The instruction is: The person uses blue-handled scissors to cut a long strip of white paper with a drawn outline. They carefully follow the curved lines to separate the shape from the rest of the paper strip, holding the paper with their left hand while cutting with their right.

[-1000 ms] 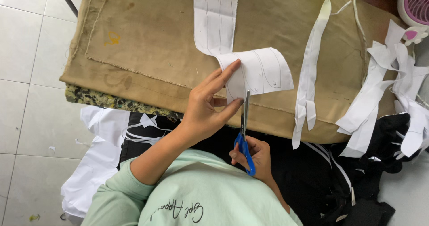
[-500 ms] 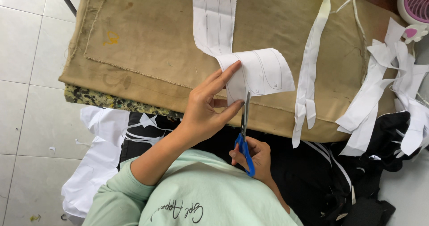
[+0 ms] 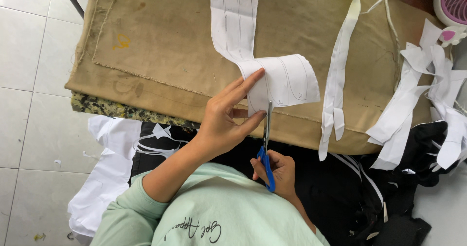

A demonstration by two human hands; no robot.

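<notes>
Left hand (image 3: 226,122) pinches the near end of a long white marked paper strip (image 3: 279,78), thumb under and fingers on top, lifting it off the tabletop (image 3: 160,46). The strip runs from the hand toward 12 o'clock and out of view. Right hand (image 3: 277,170) is closed round the blue handles of the scissors (image 3: 266,146); the blades point to 12 o'clock and enter the strip's near edge beside the left fingers.

Progress, as judged: the cut has only just entered the held section, and several drawn outlines on it remain uncut. One long narrow cut piece (image 3: 338,78) lies at 3 o'clock of the strip. A heap of white offcuts (image 3: 423,95) lies farther toward 3 o'clock, at the tabletop edge, partly over black fabric (image 3: 418,148). Most of the strip toward 12 o'clock appears untouched.
</notes>
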